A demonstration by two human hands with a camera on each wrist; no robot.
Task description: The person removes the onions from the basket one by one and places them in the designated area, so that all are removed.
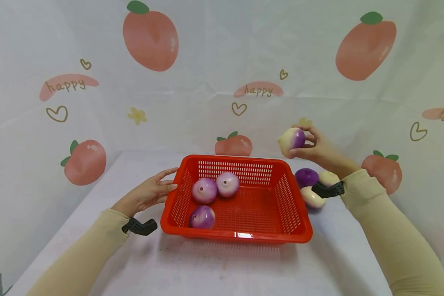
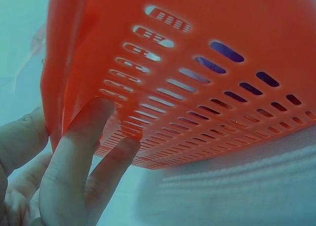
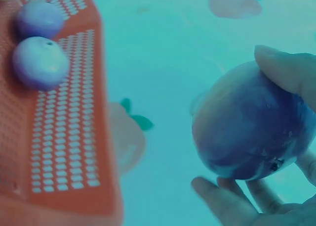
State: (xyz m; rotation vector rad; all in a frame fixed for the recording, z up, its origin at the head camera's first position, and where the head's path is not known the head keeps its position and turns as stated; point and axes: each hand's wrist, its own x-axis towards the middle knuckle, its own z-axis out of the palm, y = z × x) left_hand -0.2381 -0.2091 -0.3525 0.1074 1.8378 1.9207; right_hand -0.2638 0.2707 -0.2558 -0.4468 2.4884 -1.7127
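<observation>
A red slotted plastic basket (image 1: 237,236) stands on the white-covered table with several objects around it. My left hand (image 1: 151,193) holds its left rim; in the left wrist view, fingertips (image 2: 101,110) touch the outer wall below the lip. Inside, toward the left, lie three purple-and-white turnips: one at the back (image 1: 227,184), one beside it (image 1: 204,190) and one near the front (image 1: 202,217). Beyond the basket's back right corner, my right hand (image 1: 312,146) grips another turnip (image 1: 292,142) in the air. In the right wrist view, thumb and fingers surround that turnip (image 3: 252,122).
On the table right of the basket, below my right forearm, lie a purple turnip (image 1: 306,177) and two pale ones, one in front (image 1: 312,198) and one partly hidden (image 1: 328,178). A fruit-printed cloth (image 1: 192,111) hangs behind the table.
</observation>
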